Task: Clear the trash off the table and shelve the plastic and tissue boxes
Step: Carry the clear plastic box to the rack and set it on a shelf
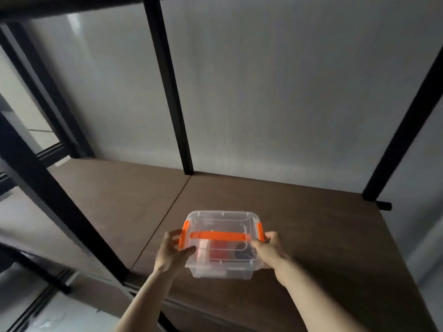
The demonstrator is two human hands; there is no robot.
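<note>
A clear plastic box (221, 224) with an orange handle and orange side clips is over the brown shelf board (299, 224), near its front edge. Small items, one red and one dark, show through its walls. My left hand (171, 250) grips the box's left side at the clip. My right hand (272, 248) grips its right side. I cannot tell whether the box rests on the board or hovers just above it. No tissue box or trash is in view.
Black metal posts (167, 87) frame the shelf at the back middle, the back right and the front left. A second brown board (107, 200) adjoins on the left. A grey wall stands behind. A dark upper shelf runs along the top edge.
</note>
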